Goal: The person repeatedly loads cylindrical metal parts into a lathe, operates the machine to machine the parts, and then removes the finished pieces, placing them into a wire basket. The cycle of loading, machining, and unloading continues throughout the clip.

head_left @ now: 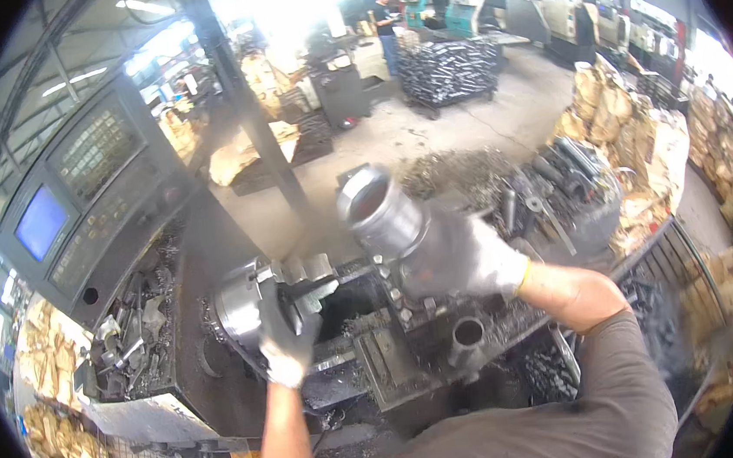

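Our right hand [465,260], gloved, grips a shiny metal tube [382,210], held above the lathe. Left hand [287,332] w/ glove is closed round the chuck [242,305].

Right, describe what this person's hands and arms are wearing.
Both hands wear grey knit work gloves, grimy in places. The right hand's glove has a yellow band at the cuff; the left hand's glove ends in a paler cuff. Both forearms are bare. A grey-brown short sleeve covers the right upper arm.
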A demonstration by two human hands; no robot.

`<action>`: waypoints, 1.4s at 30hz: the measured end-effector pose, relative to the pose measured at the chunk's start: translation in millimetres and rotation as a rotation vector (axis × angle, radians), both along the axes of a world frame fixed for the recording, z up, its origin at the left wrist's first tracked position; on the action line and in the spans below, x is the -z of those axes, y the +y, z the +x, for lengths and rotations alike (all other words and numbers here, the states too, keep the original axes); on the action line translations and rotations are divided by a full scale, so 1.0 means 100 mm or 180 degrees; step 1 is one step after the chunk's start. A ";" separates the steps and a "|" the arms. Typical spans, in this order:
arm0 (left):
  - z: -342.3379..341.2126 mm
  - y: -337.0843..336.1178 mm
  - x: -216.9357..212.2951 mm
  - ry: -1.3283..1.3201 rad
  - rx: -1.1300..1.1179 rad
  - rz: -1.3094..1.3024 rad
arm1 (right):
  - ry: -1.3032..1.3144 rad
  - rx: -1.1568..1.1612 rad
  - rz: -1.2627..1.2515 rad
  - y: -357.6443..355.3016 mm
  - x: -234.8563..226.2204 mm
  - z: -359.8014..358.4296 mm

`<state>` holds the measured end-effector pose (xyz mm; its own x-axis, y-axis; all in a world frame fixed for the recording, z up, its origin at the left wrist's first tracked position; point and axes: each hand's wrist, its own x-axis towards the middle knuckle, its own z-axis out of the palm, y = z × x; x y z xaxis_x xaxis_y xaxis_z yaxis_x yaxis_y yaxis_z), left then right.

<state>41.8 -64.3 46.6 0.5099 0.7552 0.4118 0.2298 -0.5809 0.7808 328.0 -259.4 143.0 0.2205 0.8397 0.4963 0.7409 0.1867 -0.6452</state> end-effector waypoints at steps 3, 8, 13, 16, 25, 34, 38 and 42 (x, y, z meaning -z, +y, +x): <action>0.10 -1.03 0.17 -0.2032 0.1284 -0.1775 | 0.1886 -0.0827 -0.1993 -0.32 0.16 -0.79; -0.14 -1.34 0.95 -0.1701 0.0823 -0.4360 | 0.4379 -0.0839 -0.1544 -0.66 1.46 -1.57; -0.13 -1.39 1.62 -0.1289 0.0421 -0.4578 | 0.2631 -0.0284 -0.2304 -0.90 1.86 -1.67; -0.11 -1.44 1.67 -0.1440 0.0533 -0.4527 | 0.2055 0.0231 -0.2413 -0.92 1.91 -1.67; -0.59 -1.32 1.76 -0.2090 0.0594 -0.4357 | 0.1928 0.1784 -0.3692 -3.72 1.84 -0.07; -0.24 -1.50 1.32 -0.1999 0.1472 -0.5444 | 0.1028 0.1544 -0.1324 -1.66 1.49 -0.31; -0.32 -1.64 1.04 -0.1488 0.1385 -0.5249 | 0.0525 0.0779 -0.1575 -0.91 1.79 -0.49; -0.43 -1.59 1.24 -0.0739 0.0944 -0.4791 | -0.1415 0.0819 -0.2185 -0.68 1.86 -1.17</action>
<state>-1.0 -223.2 -77.1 0.7456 0.4173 -0.5196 0.0480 0.7441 0.6664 210.6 -327.6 -43.5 0.3507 0.9363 -0.0181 0.9175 -0.3474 -0.1934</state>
